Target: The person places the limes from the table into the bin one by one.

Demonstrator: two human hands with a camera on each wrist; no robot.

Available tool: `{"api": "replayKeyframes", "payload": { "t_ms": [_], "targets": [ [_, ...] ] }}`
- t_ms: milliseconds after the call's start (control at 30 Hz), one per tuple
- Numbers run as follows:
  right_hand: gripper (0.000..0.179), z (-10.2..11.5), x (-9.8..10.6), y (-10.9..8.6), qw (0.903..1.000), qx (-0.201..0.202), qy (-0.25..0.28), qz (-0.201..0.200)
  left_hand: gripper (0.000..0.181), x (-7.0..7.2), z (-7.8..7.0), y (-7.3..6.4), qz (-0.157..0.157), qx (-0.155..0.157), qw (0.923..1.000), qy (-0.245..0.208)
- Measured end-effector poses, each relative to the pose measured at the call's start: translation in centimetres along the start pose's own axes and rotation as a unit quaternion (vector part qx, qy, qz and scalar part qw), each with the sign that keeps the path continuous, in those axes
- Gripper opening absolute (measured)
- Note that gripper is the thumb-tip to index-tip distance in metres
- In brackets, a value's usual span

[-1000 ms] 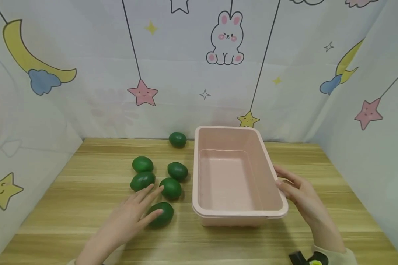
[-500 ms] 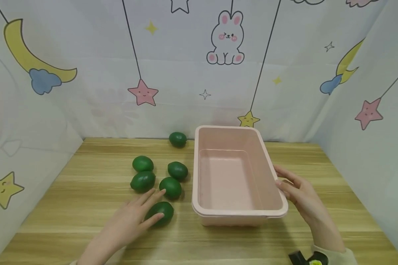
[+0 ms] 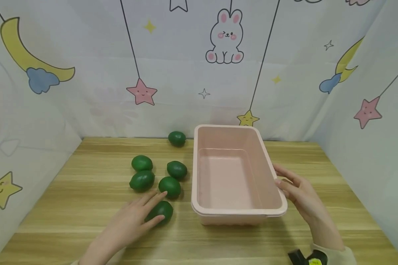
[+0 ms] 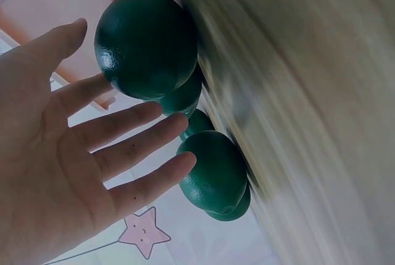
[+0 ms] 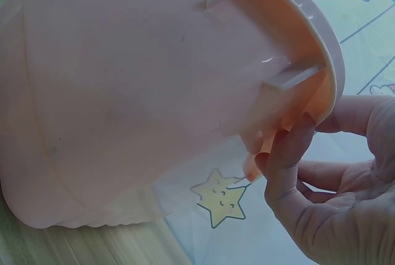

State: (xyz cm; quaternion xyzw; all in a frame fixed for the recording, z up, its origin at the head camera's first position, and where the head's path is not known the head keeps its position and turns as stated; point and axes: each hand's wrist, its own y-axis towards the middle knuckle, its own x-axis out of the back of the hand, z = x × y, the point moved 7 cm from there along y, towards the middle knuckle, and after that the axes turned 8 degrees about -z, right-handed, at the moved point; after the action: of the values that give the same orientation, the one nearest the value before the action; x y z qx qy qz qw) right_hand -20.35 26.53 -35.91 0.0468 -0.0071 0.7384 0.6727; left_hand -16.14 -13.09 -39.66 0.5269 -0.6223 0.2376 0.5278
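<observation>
Several dark green limes lie on the table left of a pink plastic bin (image 3: pixel 238 212). My left hand (image 3: pixel 129 221) is spread beside and over the nearest lime (image 3: pixel 163 211), thumb on its near side. In the left wrist view its fingers are straight, with that lime (image 4: pixel 147 46) just past the index finger. Another lime (image 3: pixel 170 187) sits at the index fingertip in the head view. My right hand (image 3: pixel 303 197) pinches the bin's right rim between thumb and fingers. From the right wrist view, the bin's outer wall (image 5: pixel 123 92) shows, with the hand (image 5: pixel 333 178) at its rim.
Farther back are more limes, among them one lime (image 3: pixel 142 181) touching another lime (image 3: pixel 142 163), and one lime (image 3: pixel 177 138) by the back edge. White printed cloth (image 3: pixel 175 55) walls in the wooden table (image 3: pixel 69 191) at the back and sides.
My left hand has drawn slightly back toward me, its fingertips leaving the farther left lime and lying closer around the nearest one. My right hand and the bin stay put.
</observation>
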Motion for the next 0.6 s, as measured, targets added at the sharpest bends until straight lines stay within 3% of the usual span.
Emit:
{"api": "replayKeyframes", "payload": {
  "t_ms": [200,600],
  "targets": [
    [0.049,0.04,-0.10,-0.06,1.0000,0.000,0.001,-0.001,0.058,-0.10,-0.28,-0.04,-0.011,-0.023,0.9997,0.004],
    [0.050,0.14,-0.06,-0.12,1.0000,-0.003,-0.004,-0.002,0.064,-0.78,-0.37,-0.02,-0.002,-0.029,0.9996,0.004]
  ]
}}
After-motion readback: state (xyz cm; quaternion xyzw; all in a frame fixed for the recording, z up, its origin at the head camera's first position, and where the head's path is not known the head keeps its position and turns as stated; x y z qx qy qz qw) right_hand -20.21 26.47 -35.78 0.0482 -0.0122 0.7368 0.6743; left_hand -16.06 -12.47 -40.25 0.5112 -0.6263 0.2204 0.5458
